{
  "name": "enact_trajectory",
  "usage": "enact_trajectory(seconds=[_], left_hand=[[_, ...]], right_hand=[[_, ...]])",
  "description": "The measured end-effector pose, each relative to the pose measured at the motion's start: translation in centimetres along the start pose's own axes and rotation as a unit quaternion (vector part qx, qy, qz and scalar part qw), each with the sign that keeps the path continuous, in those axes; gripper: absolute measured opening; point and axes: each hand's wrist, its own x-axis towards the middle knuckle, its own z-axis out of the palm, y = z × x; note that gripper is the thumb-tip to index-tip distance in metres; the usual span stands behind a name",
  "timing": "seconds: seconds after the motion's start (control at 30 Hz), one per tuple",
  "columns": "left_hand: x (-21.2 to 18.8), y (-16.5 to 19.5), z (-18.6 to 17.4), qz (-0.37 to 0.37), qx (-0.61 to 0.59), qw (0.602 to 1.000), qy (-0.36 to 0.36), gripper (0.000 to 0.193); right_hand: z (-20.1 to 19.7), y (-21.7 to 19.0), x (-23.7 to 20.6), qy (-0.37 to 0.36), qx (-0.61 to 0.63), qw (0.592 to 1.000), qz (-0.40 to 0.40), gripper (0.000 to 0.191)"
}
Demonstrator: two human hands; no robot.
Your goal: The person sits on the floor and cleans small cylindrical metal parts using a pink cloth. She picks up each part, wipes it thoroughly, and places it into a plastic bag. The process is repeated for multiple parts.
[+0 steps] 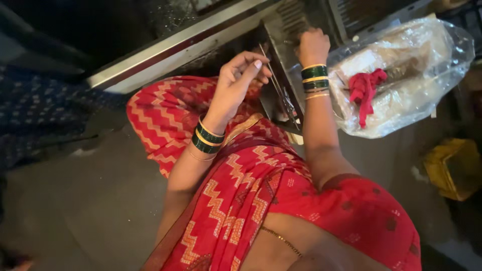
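The left hand [236, 80] pinches a thin metal rod [273, 80], fingers together on it. At two o'clock from it, the right hand [312, 46] seems clamped on a metal machine part [288, 30]. A clear plastic bag [401, 75] with red cloth [366, 90] lies at three o'clock.

The right hand [313, 46] curls away from the camera against a grey ridged metal surface [293, 20], so its fingertips and anything they grip are hidden. The contents of the crinkled clear plastic bag [401, 75] are blurred behind glare, and the yellow plastic box [454, 168] is too dim to make out.
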Motion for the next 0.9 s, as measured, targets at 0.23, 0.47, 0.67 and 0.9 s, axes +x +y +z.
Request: enact_trajectory(seconds=[0.23, 0.47, 0.67, 0.9], left_hand=[[0.8, -6.7, 1.0, -0.082, -0.003, 0.996, -0.041, 0.021], [1.2, -9.2, 1.2, -0.147, 0.018, 0.989, -0.025, 0.020], [1.7, -9.5, 1.5, -0.149, 0.027, 0.988, -0.027, 0.019], [0.9, -9.7, 2.0, -0.148, 0.008, 0.988, -0.035, 0.020]], right_hand=[[0.9, -1.1, -0.2, 0.012, -0.093, 0.994, 0.063, 0.019], [-0.4, -1.3, -0.4, 0.032, -0.081, 0.991, 0.097, 0.016], [-6.1, 2.5, -1.5, 0.176, 0.057, 0.978, 0.091, 0.024], [-7.6, 9.5, -3.9, 0.093, 0.060, 0.966, 0.233, 0.026]])
